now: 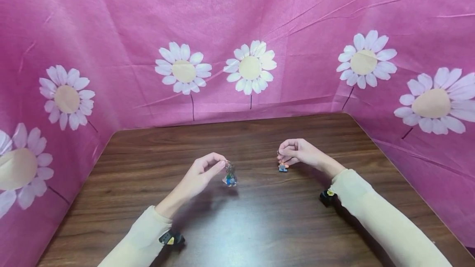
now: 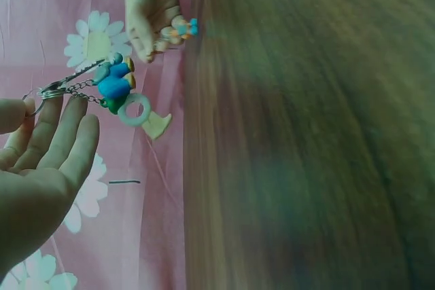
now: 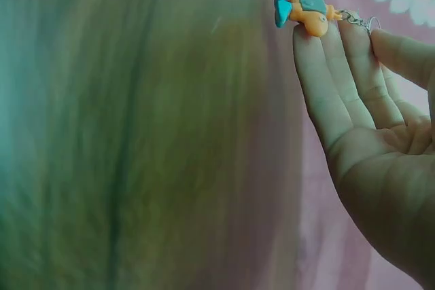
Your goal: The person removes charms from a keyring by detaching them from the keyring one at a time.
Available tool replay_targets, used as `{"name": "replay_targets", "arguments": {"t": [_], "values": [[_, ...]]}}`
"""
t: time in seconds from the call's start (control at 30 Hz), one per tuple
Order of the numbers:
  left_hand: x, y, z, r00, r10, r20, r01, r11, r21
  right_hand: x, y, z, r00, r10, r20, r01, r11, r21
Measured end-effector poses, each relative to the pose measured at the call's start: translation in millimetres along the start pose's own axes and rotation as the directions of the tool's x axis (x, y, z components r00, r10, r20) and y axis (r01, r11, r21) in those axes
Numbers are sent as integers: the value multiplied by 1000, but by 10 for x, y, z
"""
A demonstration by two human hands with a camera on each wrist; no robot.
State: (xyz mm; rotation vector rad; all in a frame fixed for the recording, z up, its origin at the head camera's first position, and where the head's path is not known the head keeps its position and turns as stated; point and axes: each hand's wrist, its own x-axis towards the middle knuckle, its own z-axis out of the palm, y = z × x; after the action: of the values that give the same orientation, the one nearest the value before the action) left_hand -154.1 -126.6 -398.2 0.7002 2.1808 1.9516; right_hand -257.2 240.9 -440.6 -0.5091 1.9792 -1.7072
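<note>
One keychain in each hand, mid-table

My left hand [image 1: 200, 174] pinches the blue keychain [image 1: 230, 178] by its ring so it dangles clear; my right hand [image 1: 297, 151] pinches the orange keychain [image 1: 283, 167], feet just touching the table [image 1: 259, 226].

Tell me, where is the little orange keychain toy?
In the head view the orange keychain toy dangles from the right hand, just above the wooden table, right of the blue keychain toy.
</note>
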Motion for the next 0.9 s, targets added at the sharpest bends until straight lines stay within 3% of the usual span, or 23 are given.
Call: {"name": "replay_targets", "arguments": {"t": [0.1, 0.23, 0.5, 0.7, 0.9], "values": [[53, -3, 10, 1000, -16, -3, 16, 999, -28, 68, 51, -80, 999, 22, -37, -22, 1000, -18], [80, -7, 30, 999, -41, 6, 41, 998, -43, 160, 64, -132, 994, 27, -102, -40, 992, -123], [96, -16, 57, 999, -47, 16, 47, 999, -19, 283, 66, -190, 979, -9, -204, -74, 914, -398], [109, -17, 67, 999, -31, 28, 33, 999, -41, 345, 87, -181, 967, 7, -256, -132, 871, -474], [111, -1, 75, 999, -29, 27, 31, 998, -57, 371, 100, -160, 966, 15, -257, -142, 863, -485]]}}
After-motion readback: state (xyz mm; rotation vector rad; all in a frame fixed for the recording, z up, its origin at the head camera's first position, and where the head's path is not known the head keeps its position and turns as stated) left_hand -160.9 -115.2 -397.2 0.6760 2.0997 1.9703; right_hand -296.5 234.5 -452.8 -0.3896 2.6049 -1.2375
